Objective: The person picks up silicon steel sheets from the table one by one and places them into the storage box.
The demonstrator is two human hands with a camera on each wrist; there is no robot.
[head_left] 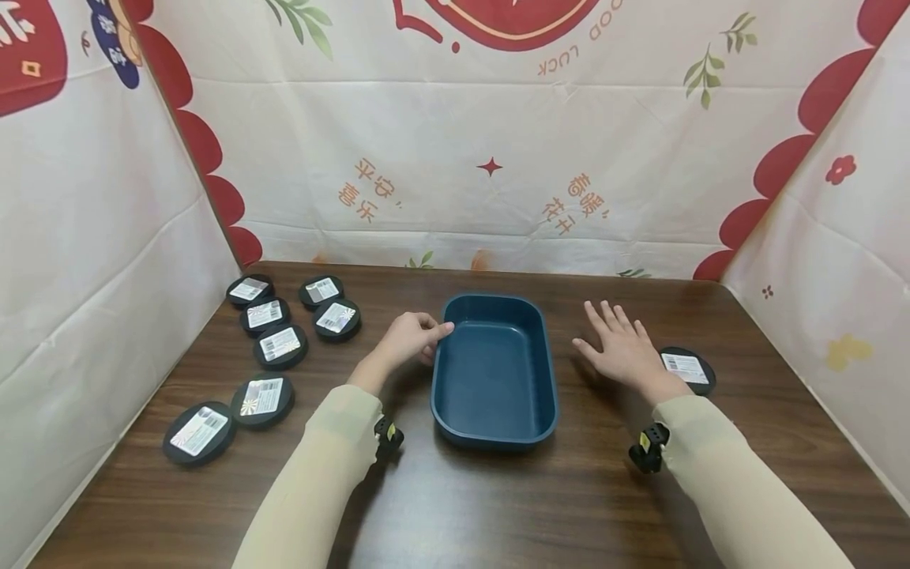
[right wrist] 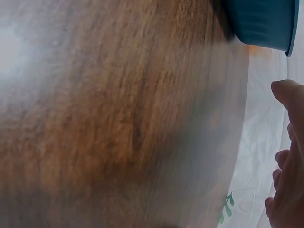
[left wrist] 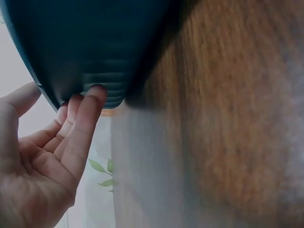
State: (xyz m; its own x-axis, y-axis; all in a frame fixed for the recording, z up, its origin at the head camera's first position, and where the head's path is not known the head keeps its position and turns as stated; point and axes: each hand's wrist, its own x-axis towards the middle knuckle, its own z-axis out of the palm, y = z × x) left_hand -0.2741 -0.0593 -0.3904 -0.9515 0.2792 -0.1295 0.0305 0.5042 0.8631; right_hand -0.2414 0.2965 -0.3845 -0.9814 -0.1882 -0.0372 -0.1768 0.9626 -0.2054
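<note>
We judge this a positioning step: blue tray [head_left: 494,379] on the bench [head_left: 462,506], left grip [head_left: 411,338] pinching its left rim, right grip [head_left: 624,352] spread, empty; next shift likely needs both sides held.

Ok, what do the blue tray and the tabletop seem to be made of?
The blue tray: probably satin molded plastic, given its rounded corners and ribbed outer wall, though coated metal is possible. The tabletop: wood or wood-look laminate, I can't tell which, glossy, with brown grain streaks and pale reflections.
</note>
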